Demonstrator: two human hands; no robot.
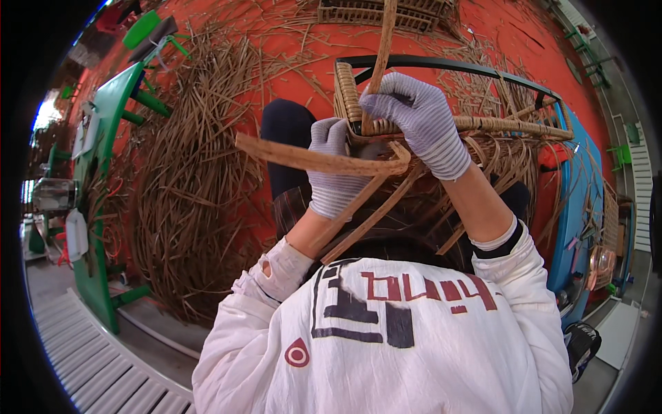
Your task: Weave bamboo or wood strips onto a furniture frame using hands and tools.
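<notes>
A black frame partly wrapped in tan woven strips lies across my lap, with a wrapped bar along its near side. In a striped knit glove, my right hand pinches a flat tan strip that runs upward beside the frame's left corner. My left hand, gloved alike, is closed at that corner; its fingertips are partly hidden. Another bent strip passes in front of the left hand, and its loose end points left. More strip ends hang down toward my shirt.
A large heap of brown strips covers the red floor on the left, beside a green table. A blue table stands at right. A woven rack-like piece lies ahead, with scattered strips around it.
</notes>
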